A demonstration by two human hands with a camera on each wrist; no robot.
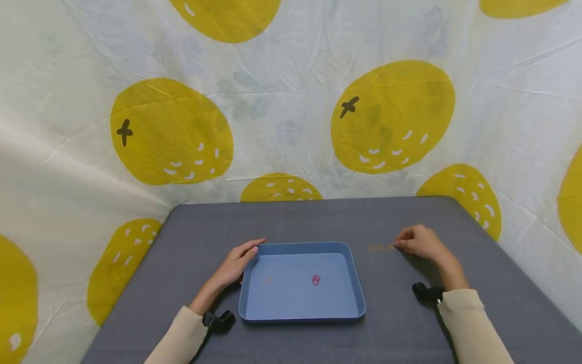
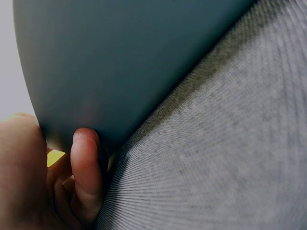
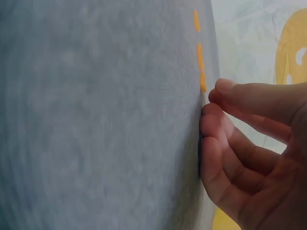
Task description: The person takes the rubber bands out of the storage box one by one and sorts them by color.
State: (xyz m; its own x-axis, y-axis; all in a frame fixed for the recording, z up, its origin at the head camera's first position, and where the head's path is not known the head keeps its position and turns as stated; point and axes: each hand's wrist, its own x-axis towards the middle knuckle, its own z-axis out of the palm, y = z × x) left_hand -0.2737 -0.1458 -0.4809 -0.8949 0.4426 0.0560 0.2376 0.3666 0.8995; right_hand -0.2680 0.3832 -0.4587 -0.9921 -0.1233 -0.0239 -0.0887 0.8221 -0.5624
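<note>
Where the right hand works: three small orange rings [image 1: 380, 247] lie in a short row on the grey tabletop [image 1: 409, 313], right of the tray and nearer the far edge than the near one.
Right hand [image 1: 420, 241]: curled fingertips [image 3: 218, 103] meet at the right end of the row; whether the grip has pinched the last ring or only touches it, I cannot tell.
Likely reason: the rings look laid out in line so each can be reached singly.
Blue tray [image 1: 354, 283]: sits at the tabletop's middle, toward the near edge.
Tray contents: red rings [image 1: 316, 279] near its centre, a faint orange ring [image 1: 269, 279] to their left.
Left hand [image 1: 237, 263]: rests with relaxed fingers against the tray's far left corner, grip not closed round it, seemingly to steady the tray; a fingertip [image 2: 85, 160] touches the wall.
Backdrop: lemon-print cloth [image 1: 173, 131] hangs behind the far edge and along both sides.
</note>
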